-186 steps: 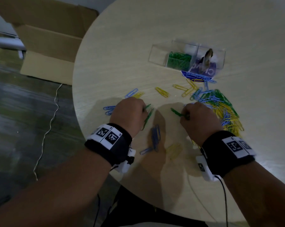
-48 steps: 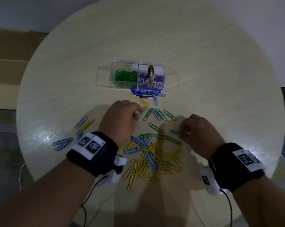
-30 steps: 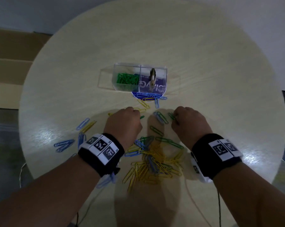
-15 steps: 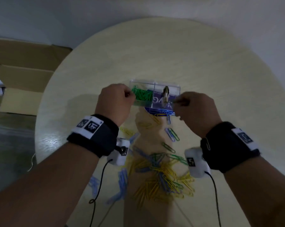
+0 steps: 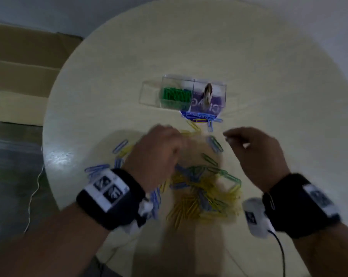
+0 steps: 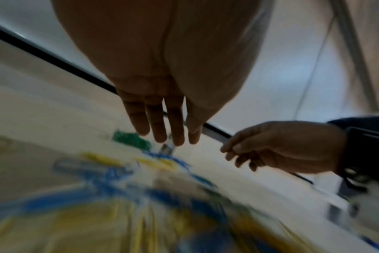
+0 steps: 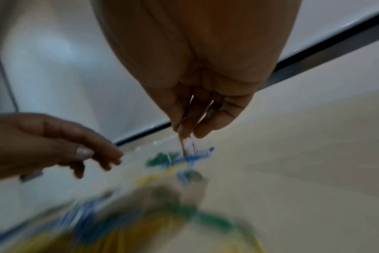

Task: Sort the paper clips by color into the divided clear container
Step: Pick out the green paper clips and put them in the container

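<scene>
The divided clear container [image 5: 179, 78] stands past the middle of the round table [image 5: 269, 96]. Its left compartment holds green clips [image 5: 174, 95]; the right one holds a purple label and a dark metal clip [image 5: 208, 92]. A mixed pile of yellow, blue and green paper clips [image 5: 201, 188] lies near me. My left hand [image 5: 161, 148] hovers over the pile's far left side, fingers straight [image 6: 162, 128] and empty. My right hand [image 5: 247, 148] hovers right of the pile, fingers loosely bent [image 7: 190, 128], with nothing seen in them. Motion blurs both wrist views.
Loose blue and yellow clips [image 5: 203, 119] lie right in front of the container, and more blue ones [image 5: 97, 168] near the table's left edge. A cardboard box [image 5: 19, 76] stands on the floor to the left, and a thin cable [image 5: 35, 188] hangs by the table.
Half a second ago both hands were up at the container, pinching clips. Both have drawn back toward me above the pile and now hold nothing.
</scene>
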### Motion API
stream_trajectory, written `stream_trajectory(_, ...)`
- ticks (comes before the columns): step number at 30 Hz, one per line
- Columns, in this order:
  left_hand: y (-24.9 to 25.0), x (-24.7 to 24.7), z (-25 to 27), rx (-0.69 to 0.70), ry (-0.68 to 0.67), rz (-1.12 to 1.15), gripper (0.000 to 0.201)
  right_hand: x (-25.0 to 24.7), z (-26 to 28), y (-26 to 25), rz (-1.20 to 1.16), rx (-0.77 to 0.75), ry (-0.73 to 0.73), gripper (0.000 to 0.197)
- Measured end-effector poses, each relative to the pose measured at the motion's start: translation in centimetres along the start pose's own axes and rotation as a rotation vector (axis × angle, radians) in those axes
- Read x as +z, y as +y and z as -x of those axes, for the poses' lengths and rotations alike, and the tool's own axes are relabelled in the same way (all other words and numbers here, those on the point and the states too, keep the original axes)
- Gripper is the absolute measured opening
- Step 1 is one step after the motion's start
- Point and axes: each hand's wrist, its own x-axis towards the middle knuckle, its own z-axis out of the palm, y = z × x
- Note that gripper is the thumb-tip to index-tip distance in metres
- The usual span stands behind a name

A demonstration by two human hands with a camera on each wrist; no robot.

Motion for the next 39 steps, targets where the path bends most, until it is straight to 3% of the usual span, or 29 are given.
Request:
stream_trajectory(2,1.2,2.7,3.4,0.049,-0.173,-0.007,0.047,1.0,3.9,2.0,0.105,-0.077,-0.083,0.025)
stream_trajectory(4,1.7,4.4,6.0,0.024,-0.286,-0.103,0.057,2.4,7.6,3.3,0.257,-0.152,-0.29,0.043)
stream_trajectory(7,0.9,4.6,8.2,-0.024,-0.293,-0.238,0.063,3.3,11.3,3.9,0.409,-0.125,-0.451,0.063)
stream_trajectory(8,1.2,4.7,9.3,-0.033,-0.308,-0.286,0.066,3.3,13.3,4.1,0.447,-0.108,-0.451,0.067)
stream_trajectory(13,-1.0,3.3,8.2,-0.128,-0.296,-0.351,0.073,4.0,10.7,4.1,0.499,-0.038,-0.33,0.08)
stream_trajectory(17,-1.1,2.0,6.8,-0.159,-0.159,-0.331,0.06,3.9,7.7,4.3,0.357,-0.062,-0.149,0.065)
stream_trajectory(20,0.8,2.5,6.2,-0.02,-0.046,-0.232,0.033,3.0,6.4,4.7,0.198,-0.029,-0.045,0.051)
stream_trajectory(23,2.4,4.2,6.3,0.107,-0.145,-0.179,0.022,2.7,5.8,5.0,0.211,-0.02,-0.038,0.042)
stream_trajectory(25,2.2,4.7,6.7,0.081,-0.198,-0.179,0.019,2.7,5.4,5.1,0.25,-0.029,-0.057,0.041)
stream_trajectory(28,1.4,4.3,7.8,0.082,-0.17,-0.131,0.013,2.6,4.8,5.1,0.293,-0.017,-0.108,0.045)
stream_trajectory(32,0.5,3.1,9.1,0.095,-0.166,-0.081,0.012,2.1,4.0,5.2,0.143,0.013,-0.06,0.036)
stream_trajectory(36,0.7,2.9,7.0,0.043,-0.056,-0.065,0.011,1.8,3.2,5.3,0.062,0.216,0.026,0.019)
stream_trajectory(37,0.8,3.2,6.0,0.054,-0.044,-0.084,0.014,1.8,2.9,5.3,0.078,0.223,0.031,0.02)
stream_trajectory(39,0.7,4.0,4.0,0.119,-0.099,-0.154,0.031,2.0,2.4,5.1,0.138,0.093,-0.011,0.027)
